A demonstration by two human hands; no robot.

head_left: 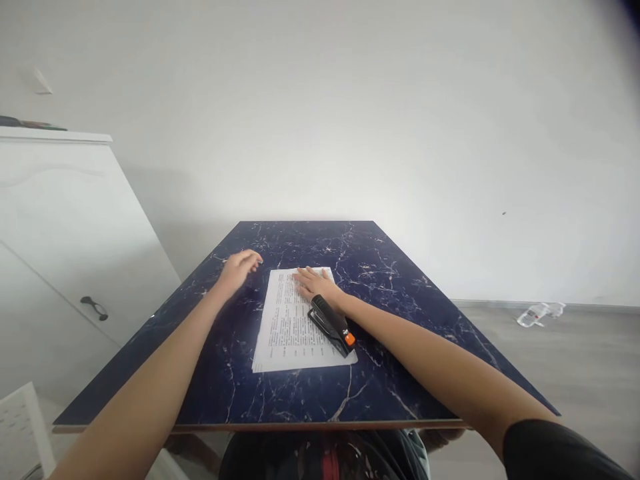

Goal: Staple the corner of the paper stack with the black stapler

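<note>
The dark blue, white-veined counter [410,287] stretched out beyond the stack of printed papers [280,333] on every side. The stack lay flat with its sheets slightly fanned. The step in hand appeared to be steadying these sheets; the next move seemed to call for keeping them pressed and squared up. The black stapler [333,323] with an orange patch lay slanted on the near right part of the stack, next to the right wrist. The right arm came in from the near right of the stack, and the right hand [317,283] lay palm down on its far end, fingers apart. The left arm reached up past the stack's left side; the left hand [243,268], just off its far left corner, had its fingers curled together, apparently around a small dark item [260,262], too small to identify.
</note>
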